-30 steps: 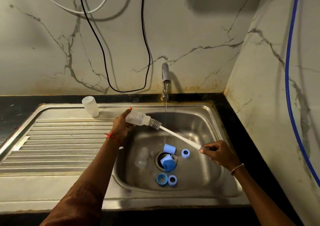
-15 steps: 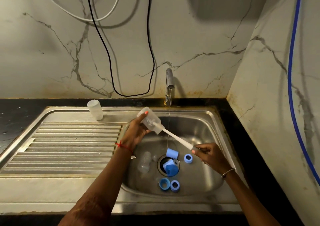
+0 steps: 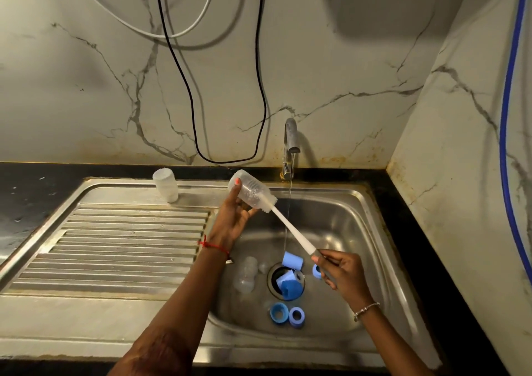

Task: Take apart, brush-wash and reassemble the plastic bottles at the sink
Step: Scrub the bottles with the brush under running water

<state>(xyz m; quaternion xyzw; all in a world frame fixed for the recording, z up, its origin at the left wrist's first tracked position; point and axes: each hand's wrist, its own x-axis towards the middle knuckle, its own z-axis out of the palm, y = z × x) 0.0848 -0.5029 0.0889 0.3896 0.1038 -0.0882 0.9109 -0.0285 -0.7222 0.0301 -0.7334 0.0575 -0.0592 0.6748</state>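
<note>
My left hand grips a clear plastic bottle tilted over the sink basin, its mouth pointing down to the right. A white bottle brush is pushed into that mouth, and only its handle shows. My right hand pinches the handle's lower end. Another clear bottle lies on the basin floor left of the drain. Several blue caps and rings lie on and around the drain. A third clear bottle stands upside down on the drainboard's back edge.
A thin stream of water runs from the tap into the steel sink. The ribbed drainboard lies to the left. Black and white cables hang on the marble wall behind. A side wall with a blue hose stands close on the right.
My left hand has raised the bottle's base, tilting it more steeply. The brush head, outside the mouth a second ago, has gone into the bottle. My right hand has followed with the handle.
</note>
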